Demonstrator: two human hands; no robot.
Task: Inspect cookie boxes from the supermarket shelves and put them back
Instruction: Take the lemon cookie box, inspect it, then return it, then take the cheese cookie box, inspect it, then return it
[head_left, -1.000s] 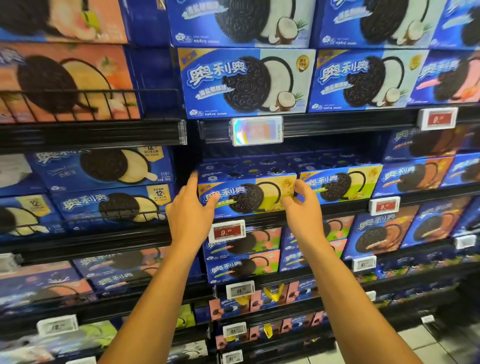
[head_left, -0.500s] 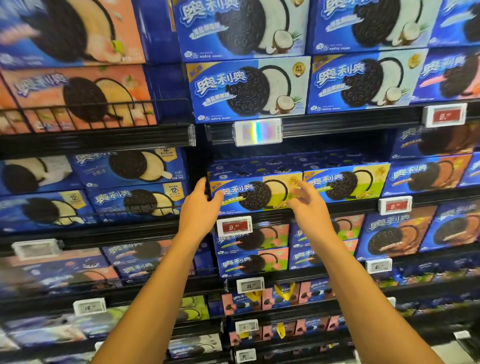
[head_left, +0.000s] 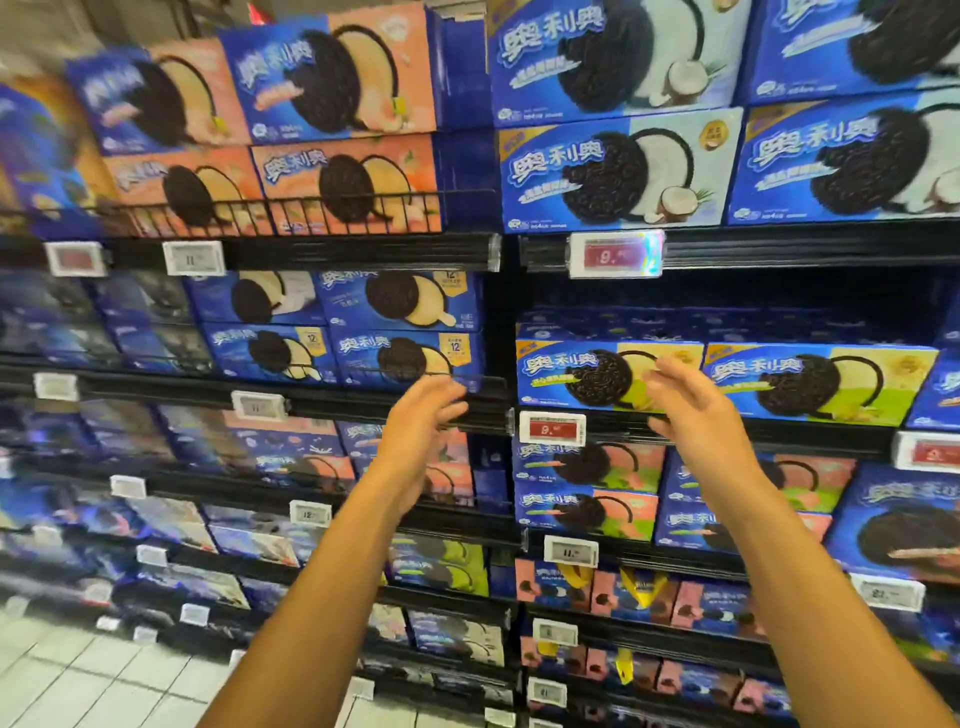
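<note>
I see my left hand (head_left: 415, 421) and right hand (head_left: 691, 410) raised with relaxed fingers, holding nothing, before the yellow-green Oreo box (head_left: 587, 374) on its shelf (head_left: 779, 434).

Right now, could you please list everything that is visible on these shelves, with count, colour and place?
yellow-green cookie boxes: two fronts, blue and yellow-green, middle shelf right, behind the hands
coconut cookie boxes: four in view, blue and white, top right
peach cookie boxes: four, blue and orange-pink, top left
red price tag: one, red and white, shelf edge under the yellow-green boxes
wire rail: one, black, before the peach boxes
floor tiles: pale, bottom left
left hand: open, holds nothing
right hand: open, holds nothing
</note>
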